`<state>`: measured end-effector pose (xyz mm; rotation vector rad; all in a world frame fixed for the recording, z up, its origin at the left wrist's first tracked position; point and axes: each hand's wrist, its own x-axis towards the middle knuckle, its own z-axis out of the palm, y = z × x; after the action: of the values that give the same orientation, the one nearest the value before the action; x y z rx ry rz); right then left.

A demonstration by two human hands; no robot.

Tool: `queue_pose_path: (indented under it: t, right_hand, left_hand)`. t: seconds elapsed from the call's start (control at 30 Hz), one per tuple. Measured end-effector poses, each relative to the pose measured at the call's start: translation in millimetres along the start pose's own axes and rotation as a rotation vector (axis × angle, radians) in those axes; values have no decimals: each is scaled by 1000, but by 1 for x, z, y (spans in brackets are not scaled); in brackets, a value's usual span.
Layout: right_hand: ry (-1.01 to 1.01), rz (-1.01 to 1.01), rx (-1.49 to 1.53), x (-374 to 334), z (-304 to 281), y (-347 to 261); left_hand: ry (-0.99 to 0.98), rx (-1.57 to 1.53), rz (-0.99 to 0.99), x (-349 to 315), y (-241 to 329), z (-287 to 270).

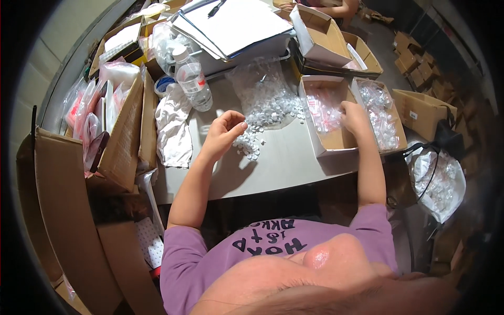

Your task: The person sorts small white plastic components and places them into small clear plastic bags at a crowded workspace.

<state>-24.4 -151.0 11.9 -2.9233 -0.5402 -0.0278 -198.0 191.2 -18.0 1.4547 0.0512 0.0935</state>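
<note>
- Bag (257, 86) of small pale pieces, clear, lying on the table (283, 170).
- Loose pieces (251, 143) at the bag's near edge.
- Left hand (221, 134) just left of those, fingers curled toward the thumb.
- Right hand (356, 118) right of the bag, in an open box (336, 140) with clear packets (321, 111), fingers bent, tips partly hidden; I cannot tell whether either hand pinches anything.
- Bottle (194, 81) left of the bag.

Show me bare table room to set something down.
Mainly the near strip of table, between the left forearm, loose pieces and white-sided box; a narrow gap separates bottle and plastic bag. The far side is crowded with papers and boxes.
</note>
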Motion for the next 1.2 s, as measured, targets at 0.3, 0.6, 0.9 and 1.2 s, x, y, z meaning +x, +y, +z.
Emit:
queue_pose_path:
  t: [0.3, 0.6, 0.9, 1.2]
  right_hand:
    - [420, -487, 445, -29, -42, -91]
    - [37, -757, 736, -38, 10, -183]
    - [-120, -708, 491, -30, 30, -166]
    - [-128, -731, 411, -44, 59, -172]
  left_hand:
    - [-61, 24, 124, -1, -7, -1]
    - [-124, 158, 238, -3, -4, 5]
    - [39, 364, 380, -1, -2, -4]
    - [186, 269, 292, 1, -9, -9]
